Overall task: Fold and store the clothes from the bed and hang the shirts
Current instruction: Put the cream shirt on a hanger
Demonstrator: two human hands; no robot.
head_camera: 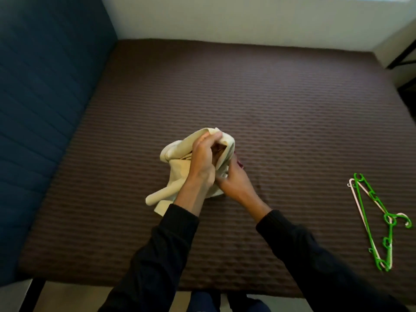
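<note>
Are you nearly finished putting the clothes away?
Looks close. The bed shows only one garment, so the others may already be stored, though that is out of view. In hand now: the left hand and right hand both grip the cream garment, still bunched up. Left to do: the green hanger and white hanger lie unused on the bed's right side.

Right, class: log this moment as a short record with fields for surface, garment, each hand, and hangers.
surface: brown ribbed bed cover
garment: cream cloth, bunched, partly lifted off the bed
left hand: grips the cloth's top
right hand: grips the cloth lower down
hangers: green hanger lying on a pale hanger, right side of the bed, untouched
</note>
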